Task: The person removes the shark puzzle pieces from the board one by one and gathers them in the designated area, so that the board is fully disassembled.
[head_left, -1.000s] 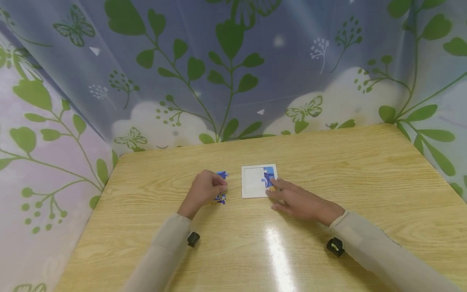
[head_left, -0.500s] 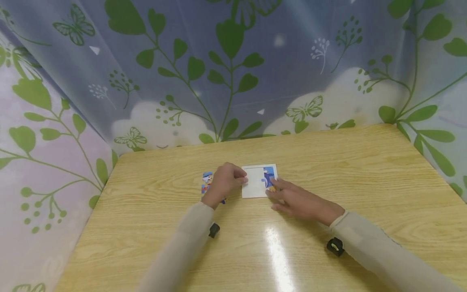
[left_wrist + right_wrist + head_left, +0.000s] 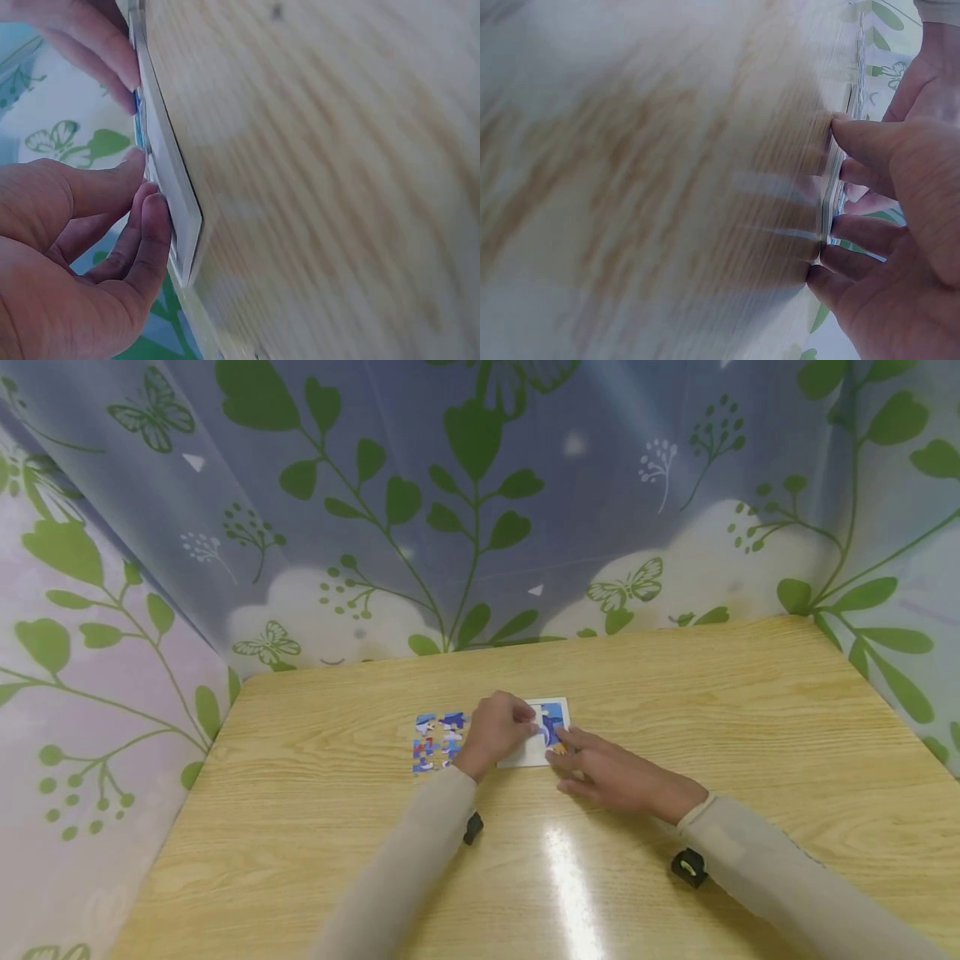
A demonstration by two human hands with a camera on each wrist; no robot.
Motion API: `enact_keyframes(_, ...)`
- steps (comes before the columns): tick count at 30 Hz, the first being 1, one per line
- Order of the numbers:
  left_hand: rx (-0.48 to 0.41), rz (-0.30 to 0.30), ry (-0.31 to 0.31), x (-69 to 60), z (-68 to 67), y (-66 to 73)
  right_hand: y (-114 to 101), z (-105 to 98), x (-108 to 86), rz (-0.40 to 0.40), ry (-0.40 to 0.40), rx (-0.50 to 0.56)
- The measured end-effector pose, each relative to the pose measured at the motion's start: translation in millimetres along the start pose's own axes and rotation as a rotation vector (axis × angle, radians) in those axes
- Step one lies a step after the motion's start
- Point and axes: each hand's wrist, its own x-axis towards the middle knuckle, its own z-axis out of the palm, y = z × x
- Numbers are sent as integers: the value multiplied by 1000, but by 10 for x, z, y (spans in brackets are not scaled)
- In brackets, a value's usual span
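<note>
A white puzzle tray (image 3: 517,760) lies on the wooden table, with joined blue jigsaw pieces (image 3: 553,717) along its right side. My left hand (image 3: 497,731) is over the tray's left part, thumb and fingertips brought together at a puzzle piece that they mostly hide. In the left wrist view, those fingertips (image 3: 156,214) are close to the tray's rim. My right hand (image 3: 607,768) rests at the tray's right edge, its fingers spread and fairly straight. The right wrist view has the thumb and fingertips touching the tray's edge (image 3: 829,199).
Left of the tray, several loose jigsaw pieces (image 3: 426,747) lie close together on the table (image 3: 315,827). A leaf-patterned curtain (image 3: 480,527) hangs behind the table's far edge. Dark wrist cameras (image 3: 688,867) sit under the sleeves.
My left hand has moved right from the loose pieces to over the tray, uncovering the pieces behind it. The right hand and tray have stayed in place.
</note>
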Motion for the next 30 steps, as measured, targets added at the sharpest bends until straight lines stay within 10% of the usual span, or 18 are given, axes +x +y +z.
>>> enact_keyframes(30, -3, -67, 39, 81, 126, 143, 17, 8, 1, -14, 9, -12)
